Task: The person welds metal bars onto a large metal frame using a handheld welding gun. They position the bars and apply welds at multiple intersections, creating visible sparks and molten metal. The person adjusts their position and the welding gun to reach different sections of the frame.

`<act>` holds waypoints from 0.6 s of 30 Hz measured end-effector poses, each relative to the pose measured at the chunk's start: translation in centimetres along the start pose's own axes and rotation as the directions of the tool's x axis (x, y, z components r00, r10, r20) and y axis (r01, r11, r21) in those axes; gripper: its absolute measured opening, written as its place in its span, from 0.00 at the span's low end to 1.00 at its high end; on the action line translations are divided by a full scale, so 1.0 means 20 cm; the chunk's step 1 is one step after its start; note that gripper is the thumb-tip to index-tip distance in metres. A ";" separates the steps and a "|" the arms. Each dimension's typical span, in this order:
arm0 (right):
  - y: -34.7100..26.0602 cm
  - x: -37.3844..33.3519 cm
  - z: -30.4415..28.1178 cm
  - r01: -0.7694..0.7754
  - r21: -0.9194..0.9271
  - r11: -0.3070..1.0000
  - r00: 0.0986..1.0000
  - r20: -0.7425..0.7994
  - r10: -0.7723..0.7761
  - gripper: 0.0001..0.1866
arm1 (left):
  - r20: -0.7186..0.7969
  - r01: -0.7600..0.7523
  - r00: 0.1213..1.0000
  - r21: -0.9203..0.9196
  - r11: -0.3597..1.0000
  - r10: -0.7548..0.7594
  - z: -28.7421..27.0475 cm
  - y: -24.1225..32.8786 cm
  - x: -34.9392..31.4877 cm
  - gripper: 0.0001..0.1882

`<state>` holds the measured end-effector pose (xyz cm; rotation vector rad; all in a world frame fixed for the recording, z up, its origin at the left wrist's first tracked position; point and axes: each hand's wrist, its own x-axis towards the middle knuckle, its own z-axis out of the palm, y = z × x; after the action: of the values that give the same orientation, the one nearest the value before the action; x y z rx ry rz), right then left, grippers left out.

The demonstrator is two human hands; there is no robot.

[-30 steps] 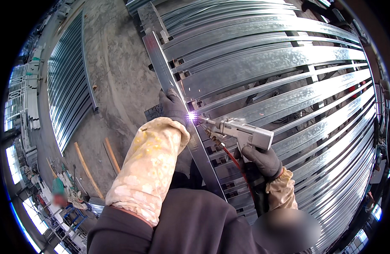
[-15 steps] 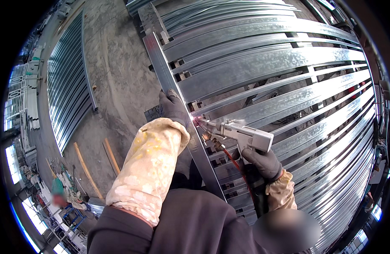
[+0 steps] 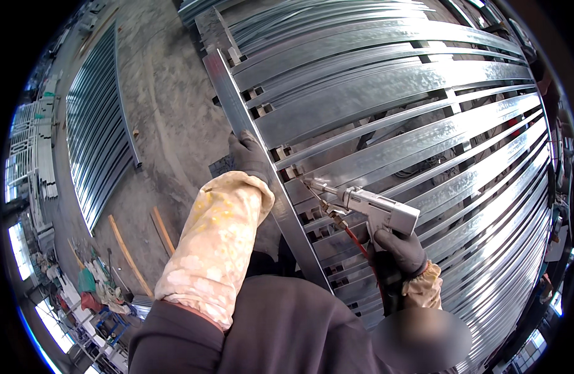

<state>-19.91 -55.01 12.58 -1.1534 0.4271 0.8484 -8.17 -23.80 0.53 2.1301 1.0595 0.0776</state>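
With the dark-gloved right hand [image 3: 400, 250], at 4 o'clock, grips the silver-white welding gun [image 3: 387, 209] by its handle, fingers wrapped around it. Directs the nozzle [image 3: 324, 187] toward half past 9, just beside the steel rail [image 3: 289, 221] and above the end of a wide flat bar [image 3: 424, 138]. Cannot tell whether the tip touches metal. Below the nozzle, includes a brass-coloured fitting [image 3: 332, 212] and a red hose [image 3: 357, 243] leading toward 5 o'clock.

With the left hand [image 3: 249, 154], also gloved, between 10 and 11 o'clock, rests on the rail, apart from the right hand. Cannot tell how far the fingers curl beneath. Locate the rail along the line from 11 to 5 o'clock. Note the slatted metal panel [image 3: 97, 131] on the concrete floor [image 3: 168, 87] at 10 o'clock, and the wooden strips [image 3: 131, 257] at 8 o'clock.
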 end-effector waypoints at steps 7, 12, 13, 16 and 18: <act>0.06 0.05 0.05 0.058 -0.008 0.998 0.998 0.032 -0.057 0.25 | -0.039 -0.048 0.998 -0.088 0.995 0.045 0.03 -0.05 0.02 0.28; 0.08 0.09 0.04 0.068 -0.017 0.998 0.996 0.065 -0.067 0.26 | 0.004 -0.041 0.999 -0.042 0.998 0.041 0.01 -0.03 0.01 0.27; 0.08 0.10 0.04 0.065 -0.006 0.998 0.995 0.076 -0.065 0.26 | -0.006 -0.051 0.999 -0.052 0.997 0.050 0.01 -0.03 0.01 0.28; 0.10 0.13 0.05 0.079 -0.033 0.996 0.992 0.101 -0.075 0.26 | -0.028 -0.070 0.997 -0.075 0.995 0.068 0.02 -0.04 0.02 0.29; 0.10 0.13 0.05 0.081 -0.044 0.996 0.992 0.103 -0.076 0.26 | -0.028 -0.071 0.997 -0.082 0.994 0.069 0.03 -0.04 0.02 0.30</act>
<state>-19.94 -52.79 9.94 -1.1586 0.2777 0.8484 -8.18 -23.53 -0.47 2.0964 0.9790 0.1790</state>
